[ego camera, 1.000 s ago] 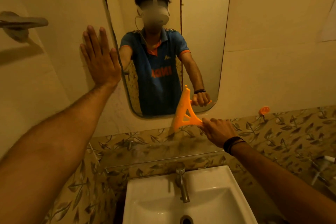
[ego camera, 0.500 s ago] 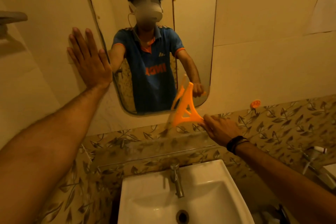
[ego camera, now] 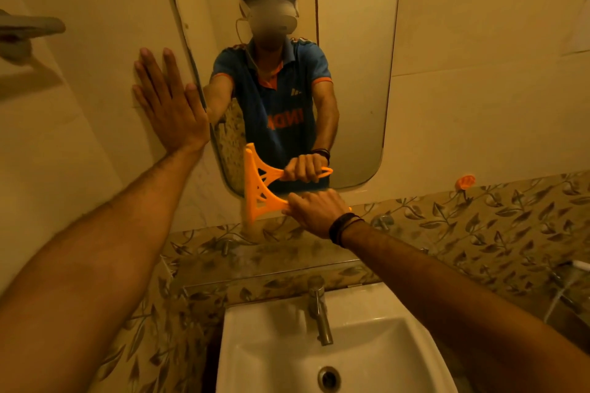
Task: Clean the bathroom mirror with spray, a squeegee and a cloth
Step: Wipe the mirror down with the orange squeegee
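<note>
The rounded wall mirror (ego camera: 357,80) hangs above the basin and reflects a person in a blue shirt. My right hand (ego camera: 314,207) grips the handle of an orange plastic squeegee (ego camera: 260,198). Its blade stands nearly upright against the mirror's bottom edge, left of centre. My left hand (ego camera: 167,102) lies flat on the wall, fingers straight, just left of the mirror's frame. No spray bottle or cloth shows in this view.
A white basin (ego camera: 271,348) with a steel tap (ego camera: 319,316) sits directly below. A leaf-patterned tile band and a narrow glass shelf (ego camera: 261,252) run under the mirror. An orange hook (ego camera: 464,181) sticks to the wall at right. A grey shelf (ego camera: 28,27) juts out at upper left.
My right hand has carried the squeegee leftward along the mirror's bottom edge, from the lower right corner toward the lower left. My left hand stays flat on the wall.
</note>
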Available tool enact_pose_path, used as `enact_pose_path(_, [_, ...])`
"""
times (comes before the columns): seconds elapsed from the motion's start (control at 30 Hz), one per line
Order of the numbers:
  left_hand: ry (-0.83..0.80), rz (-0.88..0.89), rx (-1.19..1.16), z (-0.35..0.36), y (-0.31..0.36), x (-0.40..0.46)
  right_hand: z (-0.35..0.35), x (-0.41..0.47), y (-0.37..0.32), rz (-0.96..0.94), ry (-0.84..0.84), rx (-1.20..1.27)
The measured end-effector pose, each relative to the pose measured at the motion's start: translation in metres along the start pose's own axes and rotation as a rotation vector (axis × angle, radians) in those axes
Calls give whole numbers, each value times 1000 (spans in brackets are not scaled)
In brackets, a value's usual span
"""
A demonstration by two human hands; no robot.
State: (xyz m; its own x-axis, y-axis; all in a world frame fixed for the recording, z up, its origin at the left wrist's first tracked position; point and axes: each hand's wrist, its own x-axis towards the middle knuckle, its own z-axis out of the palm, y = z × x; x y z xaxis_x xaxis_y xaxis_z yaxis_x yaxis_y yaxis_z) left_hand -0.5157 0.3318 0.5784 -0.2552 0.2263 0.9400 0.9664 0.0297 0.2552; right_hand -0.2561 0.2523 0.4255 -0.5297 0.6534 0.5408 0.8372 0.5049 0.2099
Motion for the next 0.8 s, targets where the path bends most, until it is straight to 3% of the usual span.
enact_pose_path(0.4, [-14,12,-10,-3,-2,-5,-5,-98,119,138,-68,-160])
enact_pose_path(0.8, [-98,-36,9,-12,3,-12,-8,-145,144,325,-172,-153])
